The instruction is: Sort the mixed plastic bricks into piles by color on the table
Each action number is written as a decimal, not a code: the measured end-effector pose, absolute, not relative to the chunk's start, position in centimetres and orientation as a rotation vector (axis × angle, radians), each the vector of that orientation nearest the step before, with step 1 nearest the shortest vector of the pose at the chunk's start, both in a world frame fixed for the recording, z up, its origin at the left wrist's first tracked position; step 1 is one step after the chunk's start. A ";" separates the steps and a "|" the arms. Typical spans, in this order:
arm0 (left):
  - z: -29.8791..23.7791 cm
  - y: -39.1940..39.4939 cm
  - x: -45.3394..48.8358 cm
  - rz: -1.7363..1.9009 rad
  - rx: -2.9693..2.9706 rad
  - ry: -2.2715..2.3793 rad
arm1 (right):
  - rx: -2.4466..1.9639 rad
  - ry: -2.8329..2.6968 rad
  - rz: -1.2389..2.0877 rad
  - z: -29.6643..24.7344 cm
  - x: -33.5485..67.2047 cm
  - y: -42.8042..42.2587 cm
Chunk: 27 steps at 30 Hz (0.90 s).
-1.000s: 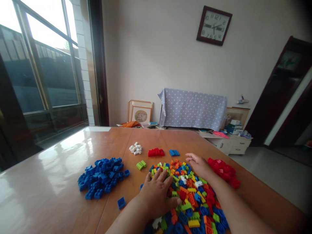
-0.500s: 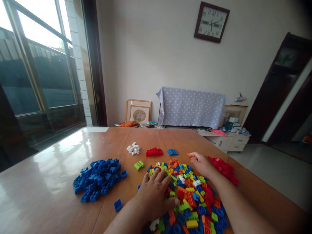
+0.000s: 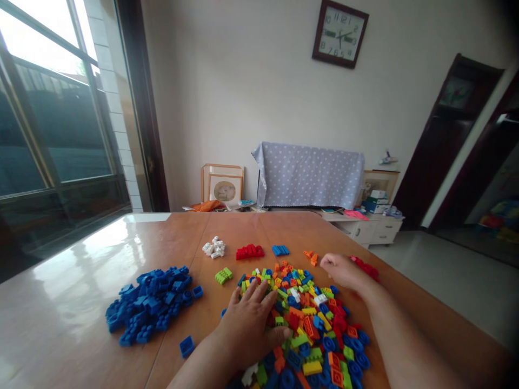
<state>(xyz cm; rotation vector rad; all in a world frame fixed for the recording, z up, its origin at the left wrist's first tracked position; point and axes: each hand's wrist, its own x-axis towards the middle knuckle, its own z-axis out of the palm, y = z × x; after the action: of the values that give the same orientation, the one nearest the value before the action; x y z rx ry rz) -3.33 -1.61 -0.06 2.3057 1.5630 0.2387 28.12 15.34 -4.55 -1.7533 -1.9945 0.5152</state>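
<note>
My left hand (image 3: 248,323) lies flat, fingers spread, on the near left side of a big mixed pile of coloured bricks (image 3: 312,324) on the wooden table (image 3: 73,302). My right hand (image 3: 343,270) hovers at the pile's far right edge with fingers curled, and I cannot see anything in them. Two small orange bricks (image 3: 311,256) lie just left of it. A heap of red bricks (image 3: 367,267) sits partly hidden behind that hand.
Sorted groups lie on the table: a large blue heap (image 3: 148,300), a lone blue brick (image 3: 186,346), white bricks (image 3: 214,248), a green piece (image 3: 223,275), red bricks (image 3: 249,252), light-blue bricks (image 3: 280,250). A cloth-covered cabinet (image 3: 310,175) stands behind.
My right hand moved from the pile toward the far right, and small orange bricks now lie on the table beside it. The head turned slightly. My left hand stayed put.
</note>
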 end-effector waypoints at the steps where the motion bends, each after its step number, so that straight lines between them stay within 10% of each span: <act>1: 0.0 -1.6 -3.3 0.236 2.303 1.565 | -1.790 -2.012 0.546 -4.2 28.2 14.9; 27: -0.6 -1.4 -3.4 0.247 2.334 1.568 | -1.577 -2.197 0.769 -4.3 27.6 13.8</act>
<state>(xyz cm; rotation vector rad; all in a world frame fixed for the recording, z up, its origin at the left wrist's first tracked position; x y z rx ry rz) -3.36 -1.42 -0.61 2.3342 1.5681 0.2468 27.55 13.80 -4.28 -1.5769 -2.1974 0.7688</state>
